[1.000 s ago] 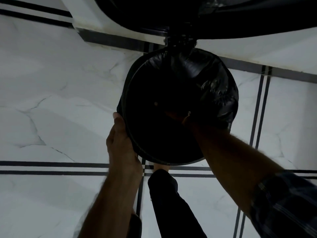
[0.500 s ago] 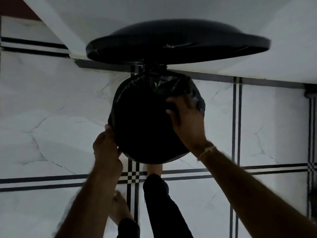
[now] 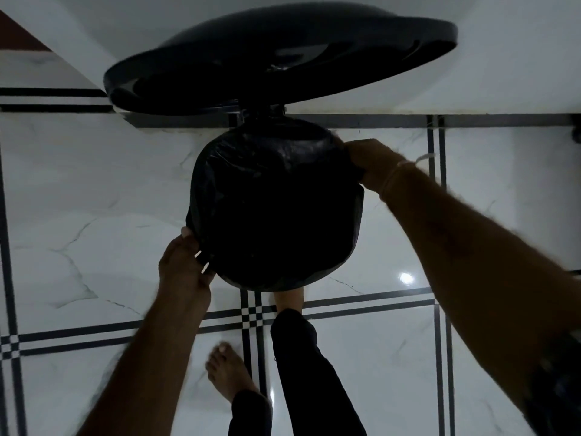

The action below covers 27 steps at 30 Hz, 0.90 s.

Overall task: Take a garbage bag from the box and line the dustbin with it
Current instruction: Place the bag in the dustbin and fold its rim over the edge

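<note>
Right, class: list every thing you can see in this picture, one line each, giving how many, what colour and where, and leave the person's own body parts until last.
Dustbin: one, black, standing on the floor at the middle of the view.
Garbage bag: one, black and shiny, folded over the dustbin's rim.
Lid: one, black and round, raised open behind the dustbin.
Floor: white marbled tiles with dark double lines.
Wall: white, behind the lid, with a dark strip at its foot.
Left hand: one, gripping the bag at the near left of the rim.
Right hand: one, pinching the bag at the far right of the rim, a thin band at its wrist.
Feet: two, bare; one on the floor, the other against the dustbin's base.
</note>
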### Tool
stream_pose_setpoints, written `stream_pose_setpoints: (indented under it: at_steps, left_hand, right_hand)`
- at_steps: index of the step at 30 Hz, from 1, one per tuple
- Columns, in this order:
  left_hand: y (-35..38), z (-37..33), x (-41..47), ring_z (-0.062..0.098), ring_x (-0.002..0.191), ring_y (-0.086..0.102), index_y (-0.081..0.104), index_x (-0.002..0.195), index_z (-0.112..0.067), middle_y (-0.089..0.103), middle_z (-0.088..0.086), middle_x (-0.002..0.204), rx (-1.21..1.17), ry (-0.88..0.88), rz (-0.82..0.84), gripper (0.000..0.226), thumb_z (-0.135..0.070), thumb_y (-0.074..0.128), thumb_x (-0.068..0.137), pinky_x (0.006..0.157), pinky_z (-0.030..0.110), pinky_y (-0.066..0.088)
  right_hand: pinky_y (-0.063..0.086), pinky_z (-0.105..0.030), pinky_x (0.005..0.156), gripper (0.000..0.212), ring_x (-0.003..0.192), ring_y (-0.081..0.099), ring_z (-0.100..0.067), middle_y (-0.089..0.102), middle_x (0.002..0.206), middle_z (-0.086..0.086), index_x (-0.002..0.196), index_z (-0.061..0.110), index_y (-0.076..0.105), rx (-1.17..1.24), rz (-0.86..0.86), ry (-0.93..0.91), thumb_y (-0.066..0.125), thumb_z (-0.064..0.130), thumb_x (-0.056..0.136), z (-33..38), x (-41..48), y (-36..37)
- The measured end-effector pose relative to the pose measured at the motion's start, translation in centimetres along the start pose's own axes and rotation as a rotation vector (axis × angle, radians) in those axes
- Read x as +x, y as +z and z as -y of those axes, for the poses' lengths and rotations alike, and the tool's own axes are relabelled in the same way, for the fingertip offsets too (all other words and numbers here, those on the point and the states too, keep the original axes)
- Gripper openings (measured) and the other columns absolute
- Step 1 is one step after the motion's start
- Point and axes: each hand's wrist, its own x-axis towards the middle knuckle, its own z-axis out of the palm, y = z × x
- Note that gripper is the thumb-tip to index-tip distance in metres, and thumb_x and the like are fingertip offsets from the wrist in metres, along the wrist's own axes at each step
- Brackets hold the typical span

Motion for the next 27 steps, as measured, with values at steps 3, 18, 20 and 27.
stream_pose_setpoints:
  at_steps: [3,18,20,27]
  left_hand:
    - [-0.3,0.6,0.2,0.016,0.096,0.073,0.070,0.115,-0.022,0.076,-0.003,0.108,-0.049,-0.025,0.030,0.024,-0.038,0.060,0.101,0.082,0.036,0.059]
    - [-1.3,2.6,-2.1,0.020,0.114,0.068,0.070,0.114,-0.022,0.081,-0.003,0.098,-0.258,-0.165,0.154,0.025,-0.037,0.056,0.100,0.095,0.041,0.054]
    - [-1.6,3.3,-2.5,0.022,0.117,0.067,0.072,0.111,-0.020,0.080,0.000,0.104,-0.301,-0.209,0.147,0.025,-0.036,0.055,0.102,0.098,0.042,0.053]
    - [-1.1,4.4,-3.2,0.019,0.098,0.076,0.074,0.106,-0.022,0.080,-0.002,0.101,-0.376,-0.230,0.159,0.024,-0.038,0.057,0.097,0.085,0.035,0.062]
  right_hand:
    - [0.051,-0.019,0.043,0.028,0.057,0.059,-0.014,0.061,0.071,-0.007,0.075,0.005,0.060,-0.058,0.051,0.084,0.057,0.011,0.102,-0.7,-0.1,0.0]
    - [0.059,-0.035,0.085,0.028,0.097,0.071,-0.018,0.076,0.105,-0.004,0.109,0.013,0.072,0.180,-0.377,-0.240,0.064,0.037,0.097,-11.0,-10.1,1.5]
    - [0.054,-0.035,0.075,0.033,0.093,0.067,-0.019,0.074,0.108,-0.005,0.112,0.010,0.068,0.436,-0.287,-0.008,0.066,0.040,0.097,-12.4,-11.8,2.5]
    - [0.049,-0.020,0.048,0.061,0.088,0.063,-0.016,0.069,0.118,-0.003,0.126,0.013,0.067,1.026,-0.017,0.333,0.067,0.053,0.080,-14.4,-11.0,3.4]
